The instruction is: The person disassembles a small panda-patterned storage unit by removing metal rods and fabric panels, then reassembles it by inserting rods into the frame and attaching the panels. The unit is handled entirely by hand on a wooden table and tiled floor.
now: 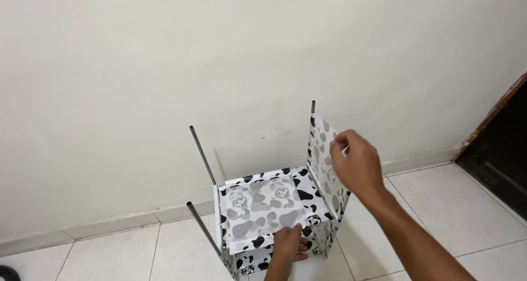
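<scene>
Head-camera footage is showing the right hand (358,165) raised at the upper edge of a cow-print fabric side panel (326,160), the thumb and forefinger being pinched together on that top edge while the other fingers are being kept curled. The left hand (289,246) is being laid flat, fingers spread, on the front edge of the cow-print fabric shelf (263,207) of a small rack standing on the white tiled floor (433,204) against a cream wall (164,67).

As a judgement, the panel is being handled best when the pinch is being kept close to the rear right metal pole (313,107), so that the cloth is being drawn straight along the pole instead of being bunched; the flat pressure on the shelf is being used well to stop the light frame from being tipped.

Two bare grey poles (203,156) are being left standing up, tilted outward, on the rack's left side, and they are likely to be knocked by a careless forearm. Open tile is being offered to the right and front; the rack's back is being hemmed in by the wall and its skirting (110,224), and a dark doorway edge (497,138) is lying well apart on the far right.
</scene>
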